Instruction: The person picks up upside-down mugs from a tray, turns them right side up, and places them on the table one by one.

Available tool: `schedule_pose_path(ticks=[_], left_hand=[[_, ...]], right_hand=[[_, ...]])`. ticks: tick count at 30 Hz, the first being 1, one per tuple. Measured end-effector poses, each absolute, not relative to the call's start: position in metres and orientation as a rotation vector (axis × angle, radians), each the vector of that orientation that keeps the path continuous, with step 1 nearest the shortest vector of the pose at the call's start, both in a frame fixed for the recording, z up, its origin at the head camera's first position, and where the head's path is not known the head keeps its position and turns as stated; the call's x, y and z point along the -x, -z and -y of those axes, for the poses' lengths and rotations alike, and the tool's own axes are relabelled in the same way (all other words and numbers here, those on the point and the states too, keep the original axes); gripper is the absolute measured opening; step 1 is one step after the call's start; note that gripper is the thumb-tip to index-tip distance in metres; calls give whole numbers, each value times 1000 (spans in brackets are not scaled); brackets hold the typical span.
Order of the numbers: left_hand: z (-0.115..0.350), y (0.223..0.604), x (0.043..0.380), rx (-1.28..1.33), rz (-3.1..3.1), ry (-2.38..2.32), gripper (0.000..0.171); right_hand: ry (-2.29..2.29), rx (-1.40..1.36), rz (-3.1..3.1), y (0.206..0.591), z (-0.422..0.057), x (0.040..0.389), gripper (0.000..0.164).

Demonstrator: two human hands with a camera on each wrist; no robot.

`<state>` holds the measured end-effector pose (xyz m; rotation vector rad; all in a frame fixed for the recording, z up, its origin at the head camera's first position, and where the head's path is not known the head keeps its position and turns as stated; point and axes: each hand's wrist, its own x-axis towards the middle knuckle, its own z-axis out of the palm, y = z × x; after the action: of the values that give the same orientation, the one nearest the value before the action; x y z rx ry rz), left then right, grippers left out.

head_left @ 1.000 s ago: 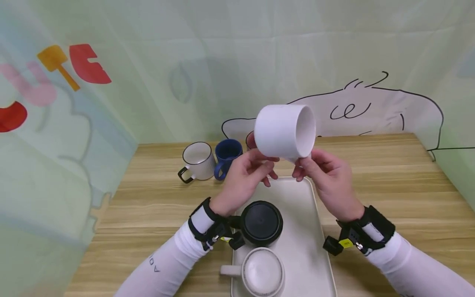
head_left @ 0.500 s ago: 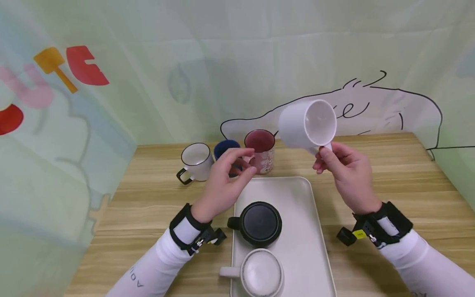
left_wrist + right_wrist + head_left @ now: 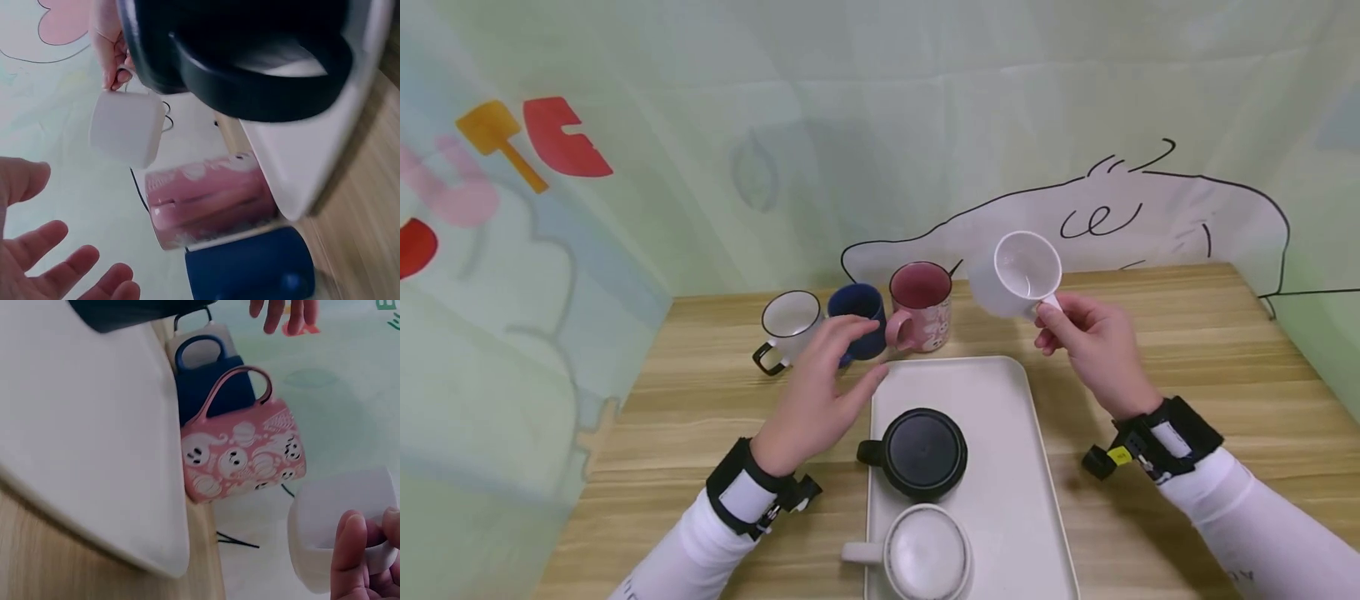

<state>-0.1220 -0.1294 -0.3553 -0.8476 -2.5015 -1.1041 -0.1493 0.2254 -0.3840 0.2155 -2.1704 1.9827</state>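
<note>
My right hand (image 3: 1099, 350) pinches the handle of a white mug (image 3: 1017, 275), held in the air above the back of the table with its mouth tilted toward me. To the left, my left hand (image 3: 816, 400) hovers with fingers spread and holds nothing; it partly covers the mugs behind. Along the back stand a white mug with a black rim (image 3: 792, 323), a blue mug (image 3: 859, 312) and a pink mug with white ghost figures (image 3: 925, 308). A black mug (image 3: 925, 452) and a grey-white mug (image 3: 927, 552) sit upside down on the tray (image 3: 1000, 417), handles pointing left.
The wooden table (image 3: 1210, 375) extends past both sides of the tray. A printed cloth backdrop (image 3: 850, 125) rises directly behind the back row of mugs and also along the left side.
My left hand let go of the white mug and drew back left and toward me. My right hand alone carried it right, then lowered it slightly, its mouth turning toward me.
</note>
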Motion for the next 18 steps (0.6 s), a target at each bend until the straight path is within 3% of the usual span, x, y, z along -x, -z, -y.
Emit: schedule_pose_path(ticks=[18], left_hand=[[164, 382, 107, 751, 2634, 778, 54]], right_hand=[[-1652, -218, 2572, 402, -226, 169, 24]])
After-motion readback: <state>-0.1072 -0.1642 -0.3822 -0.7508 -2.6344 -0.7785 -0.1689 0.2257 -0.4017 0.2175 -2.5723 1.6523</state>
